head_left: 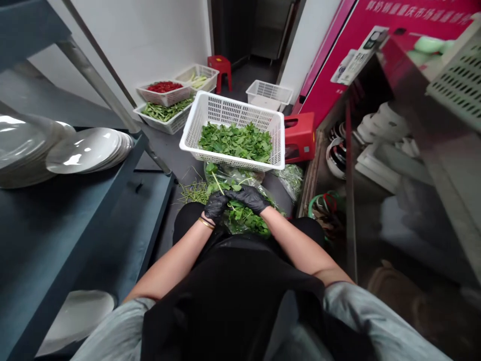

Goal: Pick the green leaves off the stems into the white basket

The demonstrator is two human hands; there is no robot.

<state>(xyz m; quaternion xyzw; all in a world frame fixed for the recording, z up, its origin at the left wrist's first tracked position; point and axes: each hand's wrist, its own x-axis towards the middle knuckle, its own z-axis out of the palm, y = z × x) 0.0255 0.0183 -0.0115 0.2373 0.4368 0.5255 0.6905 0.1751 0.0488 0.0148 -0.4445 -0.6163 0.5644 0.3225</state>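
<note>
Both my hands wear black gloves and work over my lap. My left hand pinches a leafy green sprig whose stem sticks up toward the basket. My right hand rests on the same bunch of greens, which lies in a clear plastic bag on my knees. Just beyond stands a white slotted basket holding a layer of picked green leaves.
A dark shelf on the left carries stacked white plates. Further back on the floor sit white baskets of red chillies and green beans, an empty basket, two red stools. Steel shelving with dishes stands right.
</note>
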